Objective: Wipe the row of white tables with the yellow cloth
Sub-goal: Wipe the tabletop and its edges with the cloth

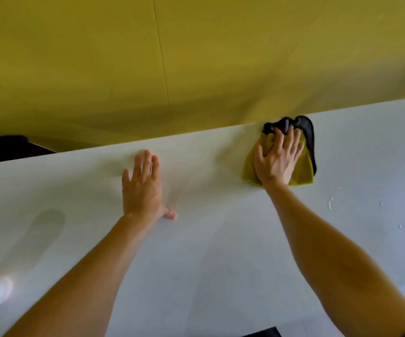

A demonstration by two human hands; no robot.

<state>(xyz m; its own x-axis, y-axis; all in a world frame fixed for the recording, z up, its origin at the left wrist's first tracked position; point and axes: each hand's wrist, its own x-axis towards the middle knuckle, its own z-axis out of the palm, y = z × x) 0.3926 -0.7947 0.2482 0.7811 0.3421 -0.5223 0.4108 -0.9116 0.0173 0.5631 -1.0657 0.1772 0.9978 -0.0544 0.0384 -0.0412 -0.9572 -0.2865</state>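
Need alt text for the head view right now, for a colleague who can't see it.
The right hand presses a yellow cloth, dark-edged, flat on the white table near its far edge. The left hand rests flat on the table, fingers straight. A yellow wall stands behind; water droplets lie right of the cloth.

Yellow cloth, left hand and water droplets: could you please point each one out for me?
yellow cloth (302,175), head view, its bare yellow near-right corner.
left hand (143,188), head view, middle of its back.
water droplets (330,203), head view, the curved wet streak.
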